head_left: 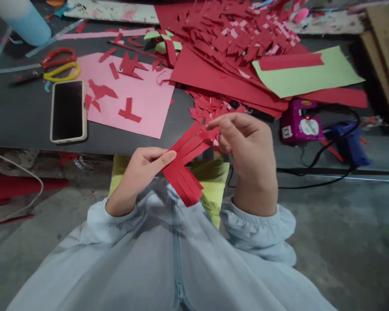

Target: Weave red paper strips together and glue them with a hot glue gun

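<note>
Lt blue jacket (pixel 142 263) nearest; red strips (pixel 180 166) btwn L hand (pixel 145 168), pinching them, & R hand (pixel 251 144), curled, grip unclear.

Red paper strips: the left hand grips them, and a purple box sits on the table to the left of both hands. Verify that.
The side is wrong: the head view shows the purple box on the table right of both the left hand and right hand. The left hand does grip the red paper strips.

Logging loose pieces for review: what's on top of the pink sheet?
Red paper scraps and a red cutout with an eye lie on the pink sheet. The phone seems to cover part of its left edge; what's beneath these is hidden.
</note>
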A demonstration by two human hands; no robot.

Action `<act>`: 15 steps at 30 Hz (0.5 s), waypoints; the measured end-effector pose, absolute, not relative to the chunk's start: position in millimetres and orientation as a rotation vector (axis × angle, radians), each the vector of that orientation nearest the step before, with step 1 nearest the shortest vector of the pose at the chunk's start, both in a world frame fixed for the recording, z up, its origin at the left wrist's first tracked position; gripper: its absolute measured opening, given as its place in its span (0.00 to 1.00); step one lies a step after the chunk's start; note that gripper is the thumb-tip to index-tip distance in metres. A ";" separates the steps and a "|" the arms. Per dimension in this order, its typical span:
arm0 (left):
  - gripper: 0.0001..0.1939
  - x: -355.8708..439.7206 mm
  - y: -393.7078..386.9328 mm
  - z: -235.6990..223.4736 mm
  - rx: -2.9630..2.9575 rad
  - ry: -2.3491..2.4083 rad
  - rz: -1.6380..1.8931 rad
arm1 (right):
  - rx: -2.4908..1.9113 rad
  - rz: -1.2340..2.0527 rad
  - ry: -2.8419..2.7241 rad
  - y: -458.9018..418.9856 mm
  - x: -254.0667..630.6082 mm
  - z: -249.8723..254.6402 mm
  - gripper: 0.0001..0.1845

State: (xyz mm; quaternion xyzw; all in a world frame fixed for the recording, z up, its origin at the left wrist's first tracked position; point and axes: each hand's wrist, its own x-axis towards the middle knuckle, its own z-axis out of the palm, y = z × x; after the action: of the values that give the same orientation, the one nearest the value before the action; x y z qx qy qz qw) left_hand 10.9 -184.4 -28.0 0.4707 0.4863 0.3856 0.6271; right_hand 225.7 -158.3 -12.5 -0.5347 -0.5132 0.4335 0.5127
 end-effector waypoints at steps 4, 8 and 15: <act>0.16 10.3 -184.3 -27.9 1.121 1.134 0.875 | -1.275 1.104 -1.301 -161.2 221.2 -12.9 0.15; 0.16 10.7 -184.6 -24.9 1.141 1.100 0.837 | -1.282 1.191 -1.320 -156.5 216.7 -9.6 0.16; 0.13 11.4 -184.9 -19.2 1.162 1.113 0.775 | -1.270 1.302 -1.284 -150.2 213.2 -8.6 0.17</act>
State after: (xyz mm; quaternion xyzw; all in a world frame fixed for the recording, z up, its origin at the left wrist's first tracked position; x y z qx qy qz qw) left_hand 11.4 -184.9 -19.2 0.5068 0.4854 0.3379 0.6272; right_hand 213.2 -150.2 -8.6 -0.5116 -0.5174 0.5246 0.4420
